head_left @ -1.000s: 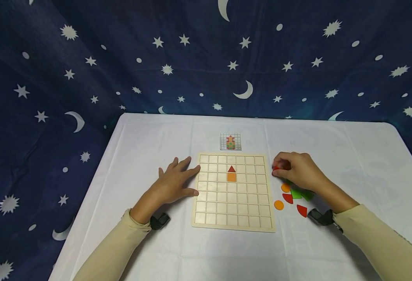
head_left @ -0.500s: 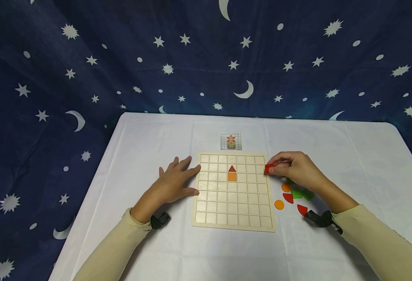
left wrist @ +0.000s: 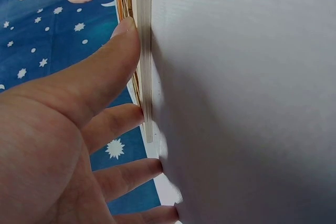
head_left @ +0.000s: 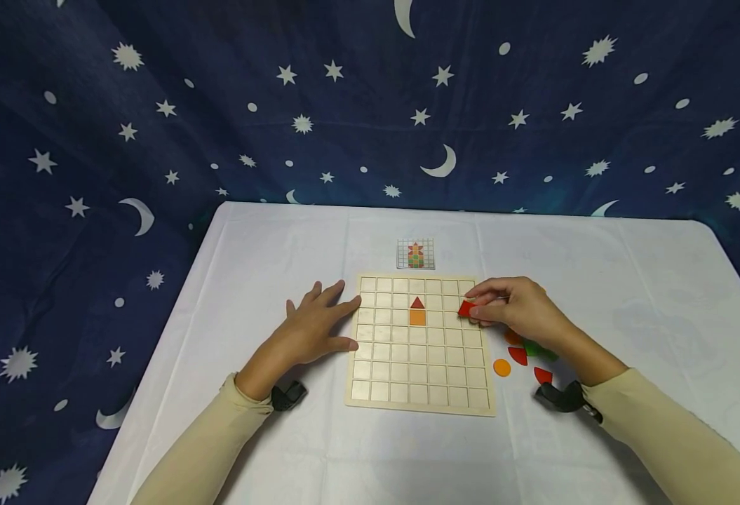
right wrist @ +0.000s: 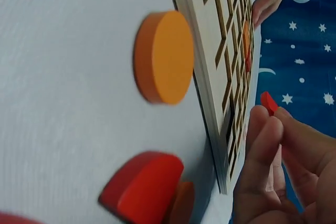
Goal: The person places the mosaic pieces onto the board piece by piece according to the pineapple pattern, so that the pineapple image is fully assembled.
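Over the right columns of a pale wooden grid board (head_left: 401, 372), my right hand (head_left: 527, 312) pinches a small red piece (head_left: 466, 308) between thumb and fingertips. In the right wrist view the red piece (right wrist: 268, 102) sticks out beyond the fingertips; the rest of it is hidden. My left hand (head_left: 309, 330) lies spread at the board's left edge, its thumb and index finger right at the rim. On the board, a red triangle (head_left: 416, 303) sits in the cell above an orange square (head_left: 417, 318).
Behind the board lies a small card (head_left: 416, 254) with a coloured grid pattern. To the board's right are an orange disc (head_left: 501, 367), a red quarter circle (head_left: 518, 356), another red quarter circle (head_left: 543, 376) and green pieces (head_left: 539, 351), partly under the right forearm.
My right hand has moved left with the red piece, from the table beside the board to above its right columns. The left hand has stayed in place.
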`<state>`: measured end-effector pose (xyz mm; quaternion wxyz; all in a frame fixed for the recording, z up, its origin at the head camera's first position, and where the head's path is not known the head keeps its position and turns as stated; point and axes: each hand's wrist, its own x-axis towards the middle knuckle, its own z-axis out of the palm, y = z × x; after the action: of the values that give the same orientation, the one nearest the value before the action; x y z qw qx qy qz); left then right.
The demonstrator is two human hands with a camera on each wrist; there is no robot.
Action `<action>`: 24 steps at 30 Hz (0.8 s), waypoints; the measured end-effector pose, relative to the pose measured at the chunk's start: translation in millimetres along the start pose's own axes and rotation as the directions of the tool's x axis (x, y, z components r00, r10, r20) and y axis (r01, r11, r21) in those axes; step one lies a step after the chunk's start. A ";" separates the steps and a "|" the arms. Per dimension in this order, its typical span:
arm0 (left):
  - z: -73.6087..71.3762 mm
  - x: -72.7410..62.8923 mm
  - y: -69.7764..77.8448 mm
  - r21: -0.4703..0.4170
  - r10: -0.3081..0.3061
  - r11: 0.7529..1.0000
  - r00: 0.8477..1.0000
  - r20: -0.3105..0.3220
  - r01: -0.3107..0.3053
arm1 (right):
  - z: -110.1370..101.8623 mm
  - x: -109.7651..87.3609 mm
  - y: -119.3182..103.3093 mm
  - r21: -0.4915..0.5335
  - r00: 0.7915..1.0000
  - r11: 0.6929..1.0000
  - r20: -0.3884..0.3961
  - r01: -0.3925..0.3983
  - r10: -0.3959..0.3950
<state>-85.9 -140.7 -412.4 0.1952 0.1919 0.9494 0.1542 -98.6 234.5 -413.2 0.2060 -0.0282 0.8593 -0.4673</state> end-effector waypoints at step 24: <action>-1.5 -1.9 1.4 -0.001 0.005 1.000 1.000 -0.003 -0.005 | 31.9 16.9 -13.3 0.092 0.998 0.996 0.065 0.019 -0.025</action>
<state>-84.5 -140.6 -410.0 0.1938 0.1938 0.9491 0.1555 -103.9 197.8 -423.1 0.2305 -0.0435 0.8294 -0.5070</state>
